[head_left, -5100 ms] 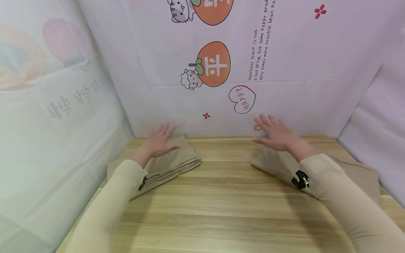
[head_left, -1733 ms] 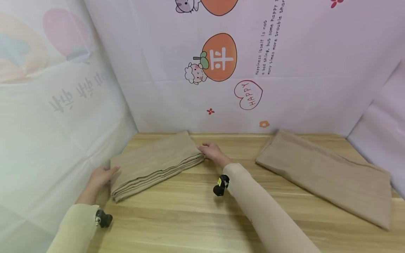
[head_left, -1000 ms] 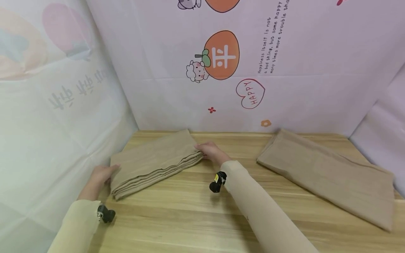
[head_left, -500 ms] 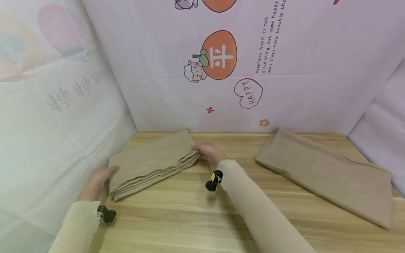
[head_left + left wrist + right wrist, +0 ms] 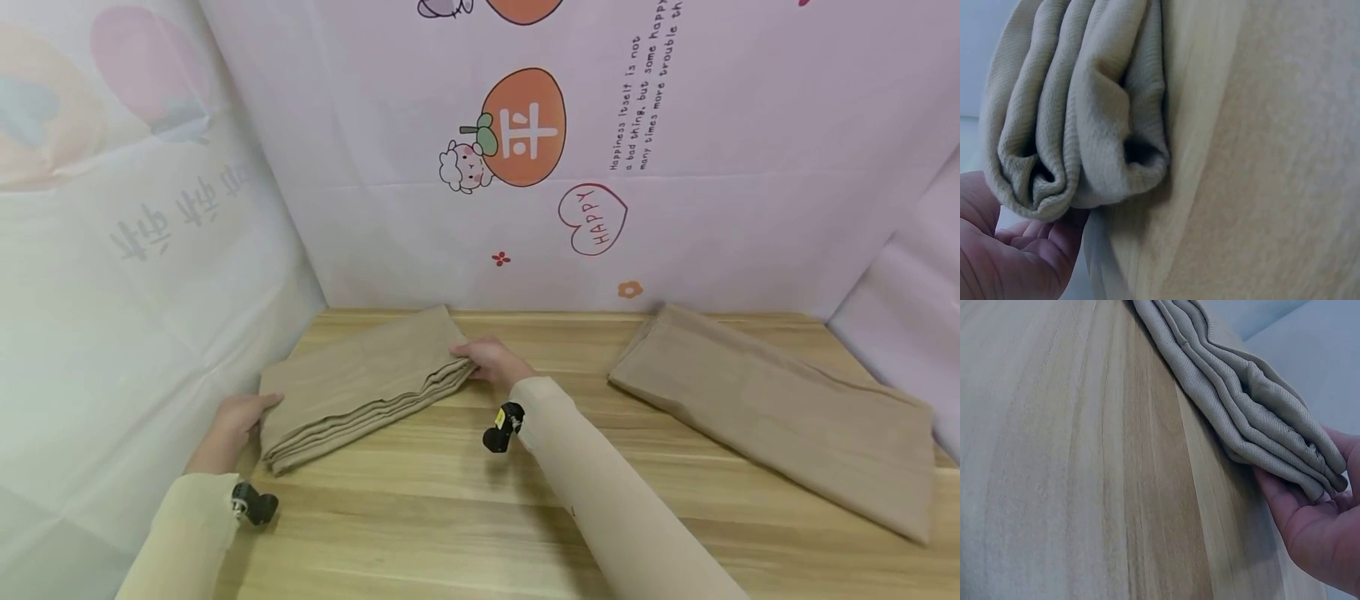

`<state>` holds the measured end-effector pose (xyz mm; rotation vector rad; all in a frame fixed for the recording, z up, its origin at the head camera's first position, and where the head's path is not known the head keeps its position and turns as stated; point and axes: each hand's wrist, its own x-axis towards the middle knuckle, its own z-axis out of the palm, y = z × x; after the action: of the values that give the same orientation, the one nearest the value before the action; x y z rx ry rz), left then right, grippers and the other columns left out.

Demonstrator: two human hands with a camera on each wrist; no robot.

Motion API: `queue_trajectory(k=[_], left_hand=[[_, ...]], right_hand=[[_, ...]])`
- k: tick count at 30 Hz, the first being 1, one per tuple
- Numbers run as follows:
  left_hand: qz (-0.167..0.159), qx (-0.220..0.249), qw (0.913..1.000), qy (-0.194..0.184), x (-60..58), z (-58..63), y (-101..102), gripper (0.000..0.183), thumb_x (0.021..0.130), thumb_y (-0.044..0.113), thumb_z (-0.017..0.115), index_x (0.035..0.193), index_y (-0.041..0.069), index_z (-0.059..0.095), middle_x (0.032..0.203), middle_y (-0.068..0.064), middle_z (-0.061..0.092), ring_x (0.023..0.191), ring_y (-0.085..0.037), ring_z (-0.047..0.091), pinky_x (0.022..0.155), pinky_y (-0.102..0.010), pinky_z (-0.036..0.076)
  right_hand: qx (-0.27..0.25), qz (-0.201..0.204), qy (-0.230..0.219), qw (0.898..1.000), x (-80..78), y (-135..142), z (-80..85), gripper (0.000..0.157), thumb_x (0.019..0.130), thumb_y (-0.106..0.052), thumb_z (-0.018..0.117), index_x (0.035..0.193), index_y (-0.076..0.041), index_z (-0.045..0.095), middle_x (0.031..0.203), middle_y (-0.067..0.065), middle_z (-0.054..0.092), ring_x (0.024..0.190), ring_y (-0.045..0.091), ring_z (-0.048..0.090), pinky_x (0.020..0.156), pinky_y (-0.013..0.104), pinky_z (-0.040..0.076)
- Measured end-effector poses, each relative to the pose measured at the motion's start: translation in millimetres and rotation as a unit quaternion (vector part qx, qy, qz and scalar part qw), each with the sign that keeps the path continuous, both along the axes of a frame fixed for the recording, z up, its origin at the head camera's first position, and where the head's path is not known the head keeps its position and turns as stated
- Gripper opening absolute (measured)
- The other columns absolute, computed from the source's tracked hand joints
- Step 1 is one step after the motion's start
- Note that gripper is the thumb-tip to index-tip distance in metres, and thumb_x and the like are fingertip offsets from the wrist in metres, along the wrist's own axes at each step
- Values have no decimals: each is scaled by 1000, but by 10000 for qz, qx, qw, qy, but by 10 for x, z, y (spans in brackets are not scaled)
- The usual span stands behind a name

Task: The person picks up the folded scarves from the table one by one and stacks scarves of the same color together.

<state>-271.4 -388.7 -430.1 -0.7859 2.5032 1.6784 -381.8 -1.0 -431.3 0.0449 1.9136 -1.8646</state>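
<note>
A beige cloth (image 5: 360, 367), folded into a thick layered bundle, lies at an angle on the left part of the table. My left hand (image 5: 238, 417) grips its near left end, thumb on top; the left wrist view shows fingers of that hand (image 5: 1013, 256) tucked under the folded layers (image 5: 1107, 119). At the opposite end my right hand (image 5: 493, 360) pinches the corner. In the right wrist view, fingers of this hand (image 5: 1329, 534) reach beneath the stacked edges (image 5: 1241, 403), and the thumb is over them. That end appears slightly raised from the wood.
A second folded beige cloth (image 5: 772, 417) lies slanted on the right side of the wooden table (image 5: 420, 517). White printed sheets form a back wall (image 5: 405, 233) and a left side wall (image 5: 150, 333), with another at right (image 5: 907, 333).
Both hands, earlier spread over the two cloths, have come to the left cloth's ends and taken hold of it. Lately the right hand has shifted slightly left, drawing its end in.
</note>
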Motion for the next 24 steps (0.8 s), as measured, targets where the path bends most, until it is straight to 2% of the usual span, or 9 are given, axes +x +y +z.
queue_trajectory(k=[6, 10, 12, 14, 16, 18, 20, 22, 24], left_hand=[[260, 381, 9988, 191, 15, 25, 19, 15, 87, 8, 69, 92, -3, 61, 66, 8, 58, 61, -5, 54, 56, -18, 50], [263, 420, 9986, 201, 31, 66, 28, 21, 86, 8, 70, 98, -7, 61, 69, 7, 59, 64, -7, 56, 58, -19, 51], [220, 341, 9991, 96, 39, 84, 35, 36, 88, 11, 69, 112, -14, 58, 82, -4, 65, 76, -14, 60, 69, -24, 54], [257, 282, 9993, -42, 36, 92, 45, 52, 89, 15, 68, 126, -17, 49, 106, -19, 64, 97, -25, 62, 85, -32, 54], [301, 287, 9991, -124, 26, 93, 55, 63, 90, 16, 66, 136, -18, 39, 134, -29, 49, 121, -36, 50, 101, -42, 45], [401, 335, 9986, -116, 17, 94, 75, 66, 91, 15, 65, 138, -19, 34, 147, -31, 33, 134, -40, 35, 108, -46, 35], [485, 368, 9981, -69, 11, 99, 85, 66, 90, 13, 66, 138, -19, 34, 144, -30, 37, 128, -38, 44, 101, -41, 44], [536, 415, 9977, 8, 13, 110, 89, 64, 90, 11, 67, 137, -19, 37, 123, -25, 56, 107, -28, 59, 87, -31, 53], [532, 405, 9978, 43, 25, 127, 87, 57, 89, 12, 68, 132, -18, 43, 97, -11, 63, 82, -15, 60, 68, -22, 54]], right_hand=[[-17, -290, -42, 9996, 0, -16, -4, 27, 94, -10, 65, 113, 10, 62, 94, 12, 67, 80, 17, 64, 80, 31, 56], [-15, -423, -27, 9991, 11, -21, 8, 26, 94, -8, 65, 111, 10, 62, 91, 12, 66, 79, 17, 63, 79, 30, 56], [-60, -463, -49, 9989, 14, -23, 11, 26, 94, -7, 65, 113, 11, 62, 92, 12, 66, 80, 17, 63, 79, 30, 56], [-120, -496, -76, 9987, 17, -23, 9, 28, 94, -7, 65, 116, 10, 61, 95, 13, 67, 83, 17, 64, 80, 30, 55], [-188, -557, -99, 9982, 19, -23, 5, 31, 93, -6, 65, 120, 9, 60, 98, 13, 67, 85, 18, 64, 81, 30, 55], [-232, -631, -107, 9977, 21, -20, 2, 34, 93, -6, 65, 124, 8, 59, 102, 13, 67, 88, 18, 64, 82, 31, 55], [-292, -703, -115, 9970, 22, -16, 3, 37, 93, -6, 65, 127, 6, 58, 105, 14, 66, 90, 19, 64, 83, 31, 54], [-356, -764, -127, 9964, 23, -16, 9, 38, 93, -6, 65, 129, 6, 57, 108, 15, 66, 92, 20, 64, 85, 32, 54], [-382, -800, -134, 9960, 24, -18, 16, 40, 93, -6, 65, 130, 5, 56, 108, 15, 65, 93, 21, 63, 86, 32, 54]])
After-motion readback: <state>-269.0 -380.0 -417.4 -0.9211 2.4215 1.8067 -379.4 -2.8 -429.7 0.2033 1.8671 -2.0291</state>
